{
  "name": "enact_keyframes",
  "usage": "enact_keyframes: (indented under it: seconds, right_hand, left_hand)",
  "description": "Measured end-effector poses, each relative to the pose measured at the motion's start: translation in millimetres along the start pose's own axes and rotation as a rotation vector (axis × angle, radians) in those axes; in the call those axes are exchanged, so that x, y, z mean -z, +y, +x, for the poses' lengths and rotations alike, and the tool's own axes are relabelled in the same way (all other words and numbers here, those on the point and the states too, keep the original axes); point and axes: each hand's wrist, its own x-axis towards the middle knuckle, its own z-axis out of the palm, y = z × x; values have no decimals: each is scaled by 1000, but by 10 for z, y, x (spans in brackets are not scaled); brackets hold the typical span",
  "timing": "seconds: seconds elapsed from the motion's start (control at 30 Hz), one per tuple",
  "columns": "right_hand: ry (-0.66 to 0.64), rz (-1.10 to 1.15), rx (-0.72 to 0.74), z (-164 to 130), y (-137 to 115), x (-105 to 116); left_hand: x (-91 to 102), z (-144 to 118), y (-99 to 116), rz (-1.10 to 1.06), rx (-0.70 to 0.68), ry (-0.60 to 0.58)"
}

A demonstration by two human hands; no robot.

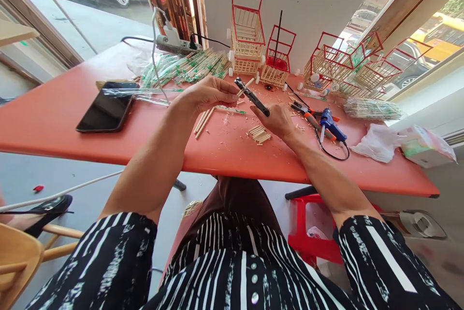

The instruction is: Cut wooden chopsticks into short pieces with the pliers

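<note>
Our left hand [211,92] pinches a slim stick [249,82] – crosswise to the dark tool [258,102] our right hand [277,119] clasps.

Sticks [259,134] matt wood; tool [255,100] app. metal; tabletop [54,126] smooth, semi-gloss; tablet [104,116] v. glossy

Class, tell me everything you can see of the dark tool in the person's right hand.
The dark tool is long and narrow, with a black handle end and a shiny, metal-looking head. Held in the right hand above the orange-red table, it slants, its head pointing away from the person and toward the left. The head meets or overlaps a thin wooden stick held by the left hand; whether it is closed on the stick is too small to tell.
</note>
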Motion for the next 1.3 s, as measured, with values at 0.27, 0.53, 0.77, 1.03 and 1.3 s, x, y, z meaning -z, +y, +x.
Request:
enact_keyframes:
  seconds: [0.27,0.53,0.77,1.03,1.3]
  right_hand:
    - [48,49,55,68,44,-66]
    - [77,276,-50,57,160,24]
    - [3,488,-97,7,169,100]
    - [-9,721,-173,29,195,114]
    - [25,747,-178,64,258,65]
  left_hand:
    - [43,34,-38,34,-20,49]
    - [-6,-75,63,68,-41,-12]
    - [-63,-96,85,36,-73,-76]
    - [-109,-69,45,70,-44,-118]
    - [-304,12,-89,539,-5,-285]
